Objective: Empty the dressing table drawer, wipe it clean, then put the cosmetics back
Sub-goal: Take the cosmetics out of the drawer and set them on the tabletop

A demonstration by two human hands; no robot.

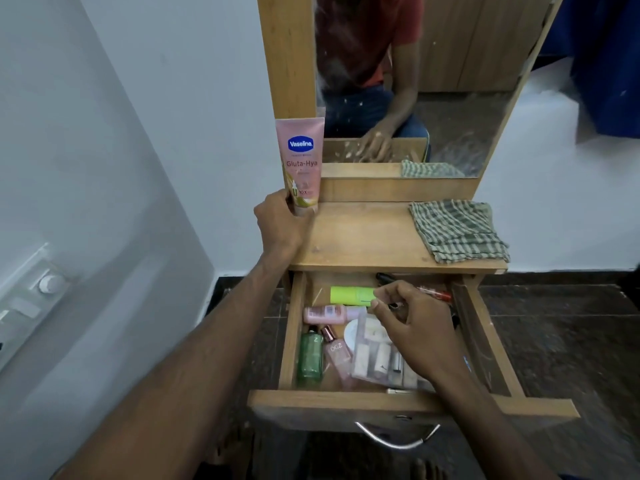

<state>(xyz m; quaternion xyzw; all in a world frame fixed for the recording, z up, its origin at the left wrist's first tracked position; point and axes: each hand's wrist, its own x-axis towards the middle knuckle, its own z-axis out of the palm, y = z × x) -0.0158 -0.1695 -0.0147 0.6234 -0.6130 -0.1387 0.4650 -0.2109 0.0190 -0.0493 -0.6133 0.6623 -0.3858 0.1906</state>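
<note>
One wooden dressing table (367, 237) fills the centre of the frame, its mirror (433, 64) rising to the top edge. Below the tabletop the drawer (346, 400) stands pulled out toward the bottom of the frame, a curved metal handle (398, 439) on its front.

Checked cloth (459, 230), green and pale, lies folded on the right of the tabletop, right of centre in the frame.

Left hand (280, 223), just left of centre, is wrapped around the lower end of a pink Vaseline tube (303, 164); tube upright at the tabletop's back left corner, against the mirror frame.

Right hand (412, 327), lower centre, is inside the drawer, fingers curled, pinching a small dark item (394, 305) at the fingertips; what the item is cannot be told. Fingertips sit just beside the end of a lime-green tube (351, 294) lying crosswise at the drawer's back.

Drawer contents, still in place: clear pouch (377, 358) of small cosmetics, partly under the right hand; green bottle (310, 358) at lower left of the drawer; pale pink bottle (336, 355) beside it; pink bottle (329, 313) lying crosswise above those two; red pen-like item (436, 294) at the back right.
</note>
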